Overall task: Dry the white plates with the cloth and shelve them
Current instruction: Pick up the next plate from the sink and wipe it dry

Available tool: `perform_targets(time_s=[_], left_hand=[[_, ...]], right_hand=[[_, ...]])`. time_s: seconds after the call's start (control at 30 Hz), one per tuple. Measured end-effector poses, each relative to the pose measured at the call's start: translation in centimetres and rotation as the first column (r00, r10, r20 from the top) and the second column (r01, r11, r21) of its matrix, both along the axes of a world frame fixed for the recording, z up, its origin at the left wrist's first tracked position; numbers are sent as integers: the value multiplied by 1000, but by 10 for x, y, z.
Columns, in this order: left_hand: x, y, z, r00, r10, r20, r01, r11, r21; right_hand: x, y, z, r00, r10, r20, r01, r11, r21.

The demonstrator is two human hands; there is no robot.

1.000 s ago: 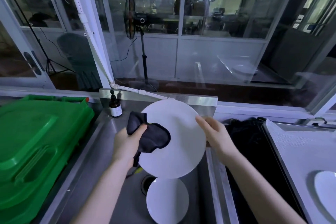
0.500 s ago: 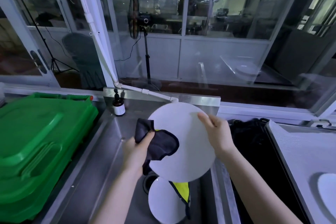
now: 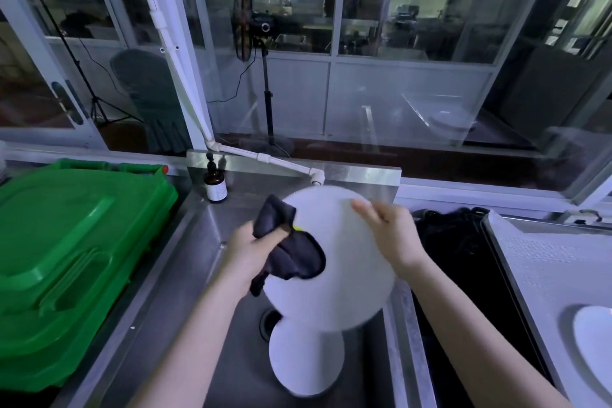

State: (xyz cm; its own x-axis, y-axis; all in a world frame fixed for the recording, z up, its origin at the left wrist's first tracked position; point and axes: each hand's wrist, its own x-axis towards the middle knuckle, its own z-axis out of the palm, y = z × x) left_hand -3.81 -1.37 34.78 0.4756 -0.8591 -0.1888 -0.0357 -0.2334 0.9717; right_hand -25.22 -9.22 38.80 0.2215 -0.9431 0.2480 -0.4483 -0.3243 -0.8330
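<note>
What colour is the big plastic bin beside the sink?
The bin is bright green, plain to see in the head view, left of the sink.

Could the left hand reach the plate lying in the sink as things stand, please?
Probably not yet: the left hand grips the cloth, and the held plate hangs partly over the sink plate.

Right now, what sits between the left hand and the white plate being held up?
The dark cloth: the left hand grips it against the held plate, per the head view.
</note>
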Motion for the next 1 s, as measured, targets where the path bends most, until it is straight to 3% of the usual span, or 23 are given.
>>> perform_targets(time_s=[0.07, 0.13, 0.17, 0.23, 0.3, 0.43, 0.53, 0.6, 0.67, 0.73, 0.83, 0.93, 1.0], left_hand=[[-18, 2, -8, 944, 228, -239, -232, 973, 12], [-33, 1, -11, 862, 346, -370, -355, 934, 47], [-35, 1, -11, 848, 357, -391, -364, 930, 60], [-30, 1, -9, 854, 345, -389, -349, 935, 65], [-18, 0, -5, 881, 338, -331, -343, 938, 46], [-2, -3, 11, 969, 209, -130, -218, 975, -53], [6, -8, 28, 997, 16, 70, -7, 991, -130], [5, -12, 37, 958, -140, 251, 174, 977, -120], [0, -13, 40, 911, -237, 338, 285, 953, -101], [-2, -13, 38, 910, -229, 346, 280, 954, -104], [-4, -4, 25, 964, -93, 250, 121, 988, -99], [-8, 7, 6, 996, 84, -4, -84, 995, -44], [-5, 8, -1, 993, 105, -52, -106, 994, 0]], right_hand=[[10, 10, -7, 924, -266, 274, 232, 961, 151], [25, 24, -19, 790, -452, 414, 331, 883, 333], [28, 27, -25, 761, -477, 440, 321, 866, 384], [20, 28, -29, 825, -391, 408, 237, 895, 378], [2, 21, -22, 920, -192, 343, 90, 952, 291], [-21, -5, 6, 988, 125, 96, -143, 967, 213], [-18, -15, 23, 968, 245, -62, -229, 954, 193], [-7, -15, 26, 938, 302, -172, -274, 947, 171], [3, -12, 24, 911, 314, -266, -283, 947, 150], [6, -9, 22, 921, 321, -221, -294, 944, 146], [-2, -8, 19, 956, 290, -43, -280, 947, 160], [-7, -3, 4, 978, 28, 207, -80, 965, 248], [-8, 1, -9, 957, -116, 266, 30, 951, 307]])
